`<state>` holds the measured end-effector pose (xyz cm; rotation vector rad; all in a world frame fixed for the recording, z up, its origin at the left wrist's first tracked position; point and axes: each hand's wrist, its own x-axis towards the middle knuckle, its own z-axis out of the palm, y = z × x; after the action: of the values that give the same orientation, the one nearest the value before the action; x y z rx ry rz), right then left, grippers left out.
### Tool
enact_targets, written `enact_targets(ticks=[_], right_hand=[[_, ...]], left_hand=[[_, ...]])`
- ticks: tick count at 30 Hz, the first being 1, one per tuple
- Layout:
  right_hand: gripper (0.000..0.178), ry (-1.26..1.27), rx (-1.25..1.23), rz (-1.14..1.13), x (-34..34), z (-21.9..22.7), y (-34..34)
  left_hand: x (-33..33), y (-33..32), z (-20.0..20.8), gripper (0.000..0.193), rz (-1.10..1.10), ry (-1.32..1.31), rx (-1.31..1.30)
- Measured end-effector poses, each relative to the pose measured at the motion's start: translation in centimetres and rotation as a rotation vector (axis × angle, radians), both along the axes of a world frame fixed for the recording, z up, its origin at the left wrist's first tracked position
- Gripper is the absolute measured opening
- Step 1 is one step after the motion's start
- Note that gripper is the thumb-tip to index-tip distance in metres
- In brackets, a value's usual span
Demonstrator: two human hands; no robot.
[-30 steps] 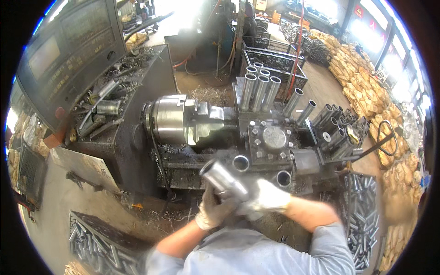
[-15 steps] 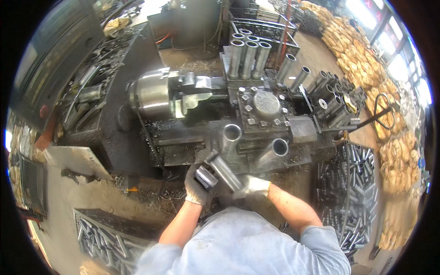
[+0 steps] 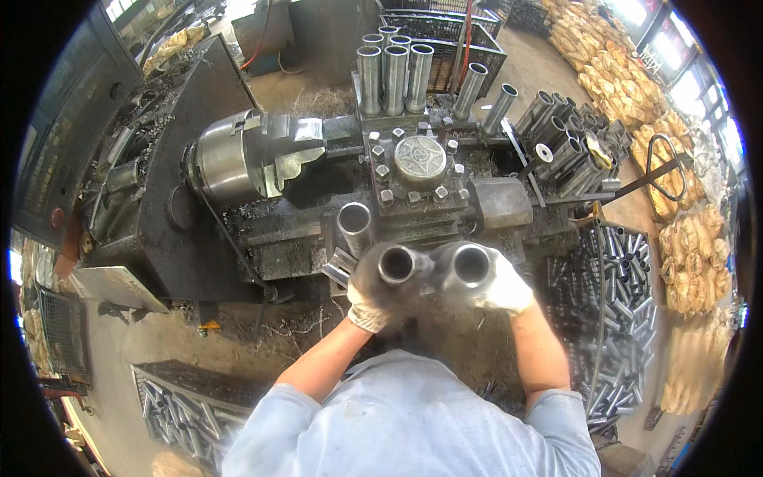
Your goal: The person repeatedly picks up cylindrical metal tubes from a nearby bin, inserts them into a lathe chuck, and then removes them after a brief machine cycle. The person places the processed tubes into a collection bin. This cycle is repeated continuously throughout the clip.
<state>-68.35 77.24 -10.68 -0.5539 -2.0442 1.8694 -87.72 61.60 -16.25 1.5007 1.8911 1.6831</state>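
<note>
In front of my body, both hands are raised side by side in work gloves. My left hand (image 3: 369, 305), its glove dark over the fingers, is closed around a metal tube (image 3: 395, 266) whose open end faces up. Shiny, angular metal pieces (image 3: 340, 265) show at that hand's outer side; whether it grips them too, I cannot tell. A second metal tube (image 3: 470, 266) is in my right hand (image 3: 509, 288), the white glove wrapped round its right side. The two tubes are close together. Just beyond my left hand, another tube (image 3: 354, 221) stands upright on the lathe.
The lathe chuck (image 3: 232, 157) is at the left, the bolted tool post (image 3: 420, 163) ahead. Upright tubes (image 3: 394, 79) stand behind it, with more tubes (image 3: 564, 151) to the right. Bins of metal pieces (image 3: 624, 318) flank me; a lever handle (image 3: 666, 167) juts out at the right.
My right hand has taken hold of the tube that stood at the right and raised it. The left hand's tube has turned from slanted to end-up, now beside it. The view has shifted.
</note>
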Motion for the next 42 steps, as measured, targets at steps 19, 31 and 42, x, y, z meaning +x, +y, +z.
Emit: enact_targets(ticks=[19, 31, 42], right_hand=[[0.034, -0.436, 1.240, 0.090, -16.3, -10.4, -10.4], [0.092, -0.467, 0.151, 0.131, -19.8, -0.3, -10.1], [0.065, -0.086, 1.336, 0.274, -23.2, 16.5, 7.3]], left_hand=[[-10.8, -13.5, -5.8, 0.092, 0.059, -1.776, 0.282], [-9.3, -8.1, -0.1, 0.074, -0.127, -1.452, 0.427], [-14.6, -3.4, -3.5, 0.046, 0.368, -0.326, -0.060]])
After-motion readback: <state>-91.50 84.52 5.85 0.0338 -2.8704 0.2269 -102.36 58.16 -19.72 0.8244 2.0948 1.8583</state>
